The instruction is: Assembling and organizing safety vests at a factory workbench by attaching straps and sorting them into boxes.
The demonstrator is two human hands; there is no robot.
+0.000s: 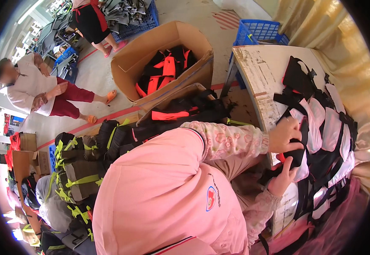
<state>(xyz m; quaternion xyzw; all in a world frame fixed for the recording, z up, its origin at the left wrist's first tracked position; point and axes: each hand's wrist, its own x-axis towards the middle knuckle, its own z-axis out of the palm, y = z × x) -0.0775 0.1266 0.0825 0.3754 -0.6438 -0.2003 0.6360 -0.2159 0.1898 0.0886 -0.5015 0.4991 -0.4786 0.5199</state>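
Note:
Both hands are at the edge of the worn white table. My left hand (286, 135), in a flowered sleeve, has its fingers bent over a black fabric piece (294, 159) with a bit of red at its edge. My right hand (282, 178) pinches the same piece from the near side, thumb and fingers around its lower end. Part of the piece is hidden by the fingers. Just beyond my hands lies a spread of black fabric pieces with whitish-pink panels (332, 127), overlapping one another.
Beyond the white table (253, 63) hang gold curtains (346, 46). A cardboard box (123, 70) holds red-and-black pieces. Blue crates (259, 29) stand near the table. Bundles tied with yellow-green strips (83, 180) lie behind me. One person (28, 91) is at left; another (89, 21) stands farther off.

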